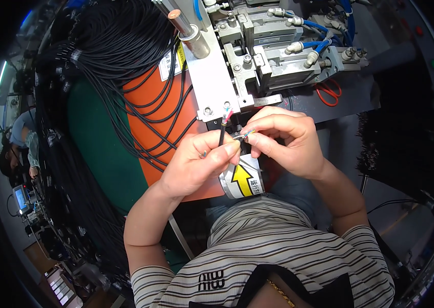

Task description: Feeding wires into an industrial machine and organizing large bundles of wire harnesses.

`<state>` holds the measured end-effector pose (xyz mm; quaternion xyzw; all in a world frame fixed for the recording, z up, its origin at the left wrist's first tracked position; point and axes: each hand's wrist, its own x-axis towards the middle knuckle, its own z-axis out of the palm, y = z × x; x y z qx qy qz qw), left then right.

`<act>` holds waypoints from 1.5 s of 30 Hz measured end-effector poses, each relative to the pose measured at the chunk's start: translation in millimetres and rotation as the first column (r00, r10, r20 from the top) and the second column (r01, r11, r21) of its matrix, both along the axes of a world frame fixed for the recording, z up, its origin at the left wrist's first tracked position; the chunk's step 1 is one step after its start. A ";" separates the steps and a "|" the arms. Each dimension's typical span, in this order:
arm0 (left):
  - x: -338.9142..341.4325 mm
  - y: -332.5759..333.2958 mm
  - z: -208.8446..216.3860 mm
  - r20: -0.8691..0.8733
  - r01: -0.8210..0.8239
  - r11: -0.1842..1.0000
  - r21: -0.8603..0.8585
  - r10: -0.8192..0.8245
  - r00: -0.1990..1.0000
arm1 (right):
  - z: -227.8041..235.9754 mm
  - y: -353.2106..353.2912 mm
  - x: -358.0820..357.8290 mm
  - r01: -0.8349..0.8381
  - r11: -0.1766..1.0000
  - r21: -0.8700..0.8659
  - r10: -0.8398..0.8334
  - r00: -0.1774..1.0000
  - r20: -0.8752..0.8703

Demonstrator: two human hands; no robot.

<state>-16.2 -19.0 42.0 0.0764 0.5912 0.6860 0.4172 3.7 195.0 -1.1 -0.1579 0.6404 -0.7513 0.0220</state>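
My left hand [196,159] is closed, thumb against forefinger, on a black cable [222,135]. That cable points up from the fingers, and red and other coloured wires fan out of its stripped end. A second stripped end with thin coloured wires [244,136] bridges the small gap between my hands. My right hand [291,141] pinches those wires between thumb and fingertips. Just beyond the fingers is the front end of a machine's white metal plate [212,84]. Below them sits a round white part [241,177] with a yellow arrow.
Many black cables [119,51] spread over an orange sheet [145,102] at left, beside a green surface [94,143]. Pneumatic clamps [283,66] with blue hoses stand at the back right. A red cord loop [328,92] lies near them. Another person [19,138] is at far left.
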 end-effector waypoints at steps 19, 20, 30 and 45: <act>19.0 11.8 -10.3 -0.850 -0.309 0.799 -0.517 -0.523 0.068 | 3.4 3.6 1.6 0.249 0.622 0.742 0.066 0.928 -0.366; 18.7 12.5 -9.0 -0.850 -0.309 0.799 -0.516 -0.522 0.068 | 2.8 4.2 2.1 0.231 0.622 0.748 0.076 0.933 -0.351; 17.0 16.6 -5.7 -0.830 -0.302 0.780 -0.548 -0.550 0.087 | -3.0 -2.6 4.9 0.359 0.614 0.703 -0.005 0.892 -0.452; 14.2 25.8 0.2 -0.786 -0.325 0.727 -0.605 -0.610 0.098 | 4.1 5.4 -5.8 0.243 0.526 0.815 0.159 0.913 -0.375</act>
